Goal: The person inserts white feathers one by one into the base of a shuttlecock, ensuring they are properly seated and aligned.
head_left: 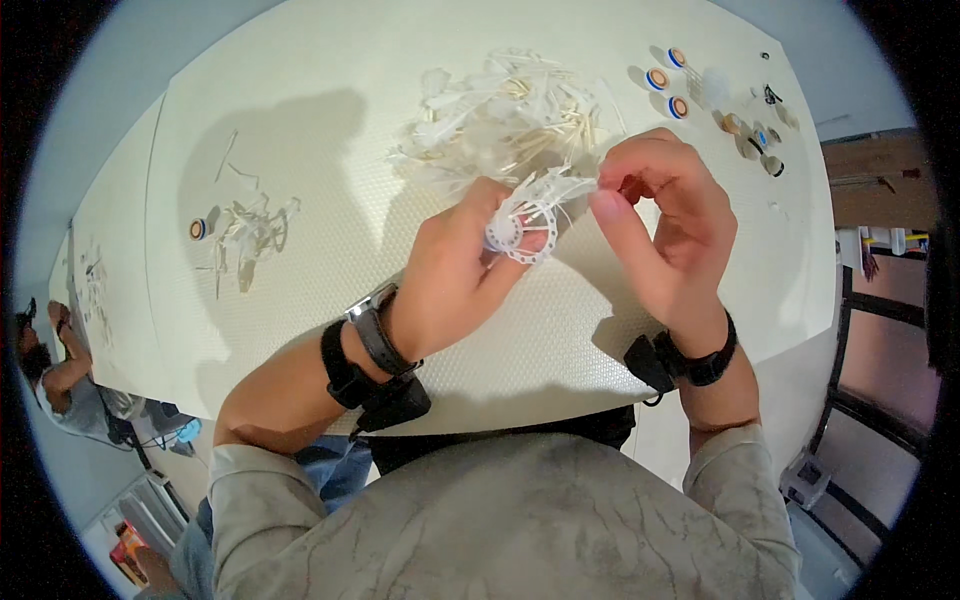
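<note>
The white ring looks like smooth plastic with thin feathery strips, above a matt, finely dimpled worktop.

Head-worn fisheye view, looking steeply down from just above the chest onto a white table. Close to both hands, edges bent toward the dark rim. Single view only.

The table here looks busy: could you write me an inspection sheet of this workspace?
Surface: white textured table.
Job's things: half-built shuttlecock, white feathers in a ring.
Clutter: big feather pile; smaller feather pile by a cork base; more cork bases.
Grippers: left hand holds the shuttlecock; right hand pinches a feather.
Cables: nothing seen.
Surroundings: another person at far left.
</note>
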The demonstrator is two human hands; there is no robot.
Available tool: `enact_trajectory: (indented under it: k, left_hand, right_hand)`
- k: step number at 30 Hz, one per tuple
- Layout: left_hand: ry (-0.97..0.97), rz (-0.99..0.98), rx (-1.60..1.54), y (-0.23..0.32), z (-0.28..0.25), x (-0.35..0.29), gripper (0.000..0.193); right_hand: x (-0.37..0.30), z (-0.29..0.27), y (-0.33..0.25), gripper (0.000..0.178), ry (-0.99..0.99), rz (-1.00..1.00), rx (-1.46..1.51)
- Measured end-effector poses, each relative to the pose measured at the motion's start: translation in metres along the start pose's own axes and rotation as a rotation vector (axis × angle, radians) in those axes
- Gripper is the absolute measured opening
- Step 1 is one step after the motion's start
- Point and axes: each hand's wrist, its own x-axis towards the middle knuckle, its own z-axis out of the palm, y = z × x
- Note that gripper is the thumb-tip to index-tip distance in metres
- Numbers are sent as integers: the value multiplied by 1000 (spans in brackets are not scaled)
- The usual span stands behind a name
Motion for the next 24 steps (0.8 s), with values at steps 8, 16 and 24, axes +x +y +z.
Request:
enact_trajectory:
  k: [8,16,24]
  left_hand:
    - [-1,21,7,-3,-1,2,35]
    - [-3,5,-18,0,-1,3,35]
    - [-10,10,-29,0,-2,0,34]
  right_hand:
    - [2,0,2,17,14,-108,-125]
    - [-3,2,-1,16,13,40,-25]
    - [-7,3,-6,16,66,33,-110]
